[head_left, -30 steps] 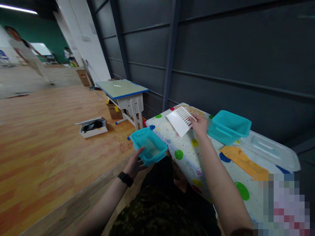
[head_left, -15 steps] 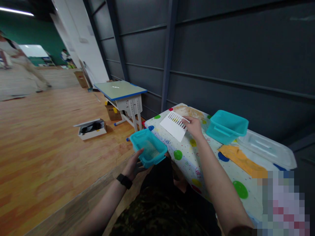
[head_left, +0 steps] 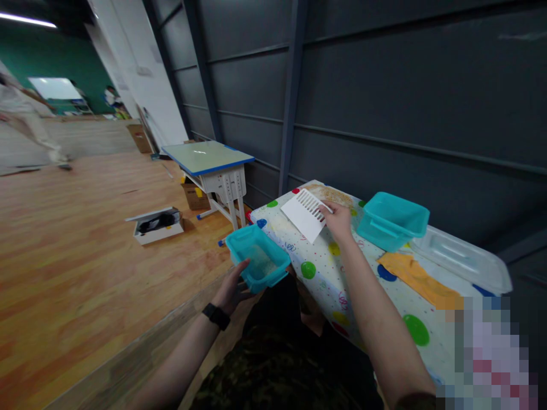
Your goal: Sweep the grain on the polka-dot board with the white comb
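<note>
Right hand (head_left: 337,221) grips a flat, slotted sheet (head_left: 302,216).

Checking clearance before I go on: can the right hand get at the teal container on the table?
Likely yes: the teal container stands close beside the right hand, with nothing seen between them. That hand holds a white slotted piece, so a full grip would probably mean freeing it first.
</note>
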`<state>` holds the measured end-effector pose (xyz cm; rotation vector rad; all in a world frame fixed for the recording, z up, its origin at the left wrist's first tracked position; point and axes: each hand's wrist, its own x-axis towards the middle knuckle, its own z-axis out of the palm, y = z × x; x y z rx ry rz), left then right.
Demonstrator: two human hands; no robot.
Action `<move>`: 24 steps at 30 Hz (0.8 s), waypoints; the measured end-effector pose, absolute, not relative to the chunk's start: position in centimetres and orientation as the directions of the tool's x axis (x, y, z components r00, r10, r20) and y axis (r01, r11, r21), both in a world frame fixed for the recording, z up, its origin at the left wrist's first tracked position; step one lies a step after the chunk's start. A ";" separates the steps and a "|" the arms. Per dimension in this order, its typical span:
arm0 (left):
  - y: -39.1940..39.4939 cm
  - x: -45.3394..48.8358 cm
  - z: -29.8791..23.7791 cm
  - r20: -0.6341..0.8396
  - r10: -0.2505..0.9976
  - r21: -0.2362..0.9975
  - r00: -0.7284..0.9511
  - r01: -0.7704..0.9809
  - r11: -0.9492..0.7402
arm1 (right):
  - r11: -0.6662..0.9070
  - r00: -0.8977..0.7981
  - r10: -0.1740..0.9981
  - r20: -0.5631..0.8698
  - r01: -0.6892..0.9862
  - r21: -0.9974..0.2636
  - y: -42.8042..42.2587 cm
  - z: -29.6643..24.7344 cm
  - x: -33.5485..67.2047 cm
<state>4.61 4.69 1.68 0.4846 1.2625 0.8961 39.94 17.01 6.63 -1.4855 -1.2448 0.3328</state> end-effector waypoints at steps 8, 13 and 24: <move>4.8 4.3 0.8 -0.577 0.815 0.762 0.056 -0.324 0.561 | 0.193 0.345 0.859 0.379 0.468 -0.862 17.0 6.4 38.7; 4.9 4.2 0.8 -0.582 0.811 0.756 0.062 -0.325 0.568 | 0.184 0.371 0.860 0.352 0.417 -0.890 16.9 6.3 38.3; 4.9 4.4 1.9 -0.602 0.798 0.760 0.029 -0.288 0.583 | 0.130 0.358 0.900 0.250 0.328 -0.936 16.7 5.9 39.2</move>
